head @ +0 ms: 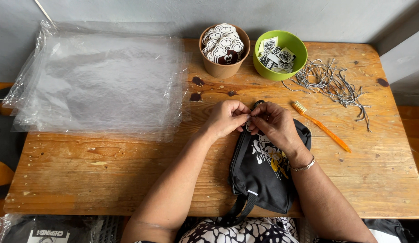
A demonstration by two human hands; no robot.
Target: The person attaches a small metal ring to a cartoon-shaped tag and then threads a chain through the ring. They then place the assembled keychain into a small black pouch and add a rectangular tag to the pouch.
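Black pouch (263,173) overhanging table edge (106,211)

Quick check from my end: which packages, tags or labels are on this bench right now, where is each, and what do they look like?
Clear plastic bags: stacked flat, table's left half.
Brown paper cup: back centre, full of white cloud-shaped tags.
Green bowl: beside the cup, square black-and-white tags.
Bagged black item: bottom left, white label strip.

You're at a small hand-packing bench, a craft workshop by the look of it. A worn wooden table (106,171) stands against a plain grey wall; clear bags (97,76) are stacked at its far left corner, and two bowls (225,67) of tags and cut cords (331,83) sit along its far edge.
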